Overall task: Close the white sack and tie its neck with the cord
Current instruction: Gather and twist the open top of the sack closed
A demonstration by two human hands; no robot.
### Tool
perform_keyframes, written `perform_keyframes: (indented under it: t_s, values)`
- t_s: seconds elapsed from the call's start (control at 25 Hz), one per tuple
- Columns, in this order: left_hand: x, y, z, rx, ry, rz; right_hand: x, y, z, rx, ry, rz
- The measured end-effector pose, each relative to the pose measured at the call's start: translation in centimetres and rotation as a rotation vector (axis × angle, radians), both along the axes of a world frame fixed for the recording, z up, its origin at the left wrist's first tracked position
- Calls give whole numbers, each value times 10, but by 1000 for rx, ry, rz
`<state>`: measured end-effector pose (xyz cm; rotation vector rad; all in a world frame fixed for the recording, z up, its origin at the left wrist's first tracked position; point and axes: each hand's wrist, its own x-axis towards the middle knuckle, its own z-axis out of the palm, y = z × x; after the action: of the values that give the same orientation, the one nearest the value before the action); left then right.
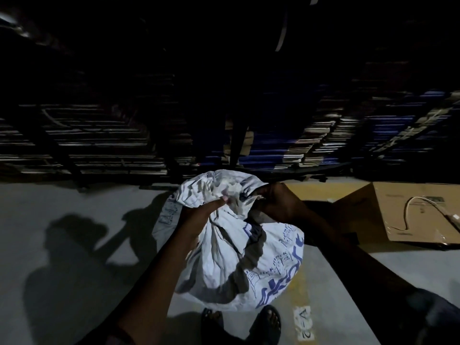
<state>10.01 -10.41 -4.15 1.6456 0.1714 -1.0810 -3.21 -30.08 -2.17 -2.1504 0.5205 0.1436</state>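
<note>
The white sack [239, 250] is stood on the grey floor [74, 245], its bunched top gripped by the left hand [199, 212] and right hand [276, 202]. A flattened cardboard box [408, 215] with a pale cord [420, 210] is seen nearby, right side.

sack [231, 245] on floor [74, 245] — carton [410, 215] right

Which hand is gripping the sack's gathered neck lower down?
The left hand, clutching the white sack at its bunched folds; the right hand pinches the upper edge.

Dim warehouse: tall stacked flat goods [104, 145], concrete floor [62, 257], flattened cardboard [410, 215]
</note>
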Motion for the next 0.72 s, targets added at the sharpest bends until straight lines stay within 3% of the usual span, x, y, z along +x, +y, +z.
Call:
perform_keyframes:
  t_s: [0.2, 0.4, 0.52, 0.72]
  values:
    - [-15, -22, 16, -24, -127, -31, 2, -3, 36, 276, 12, -111]
    - [-25, -19, 17, -284, -38, -178, 11, 3, 19, 510, 84, -341]
    - [-24, -16, 9, -216, -43, -208, 23, 3, 16, 492, 145, -340]
    - [-33, -29, 3, -33, -166, 89, 34, -9, 19, 240, 249, -164]
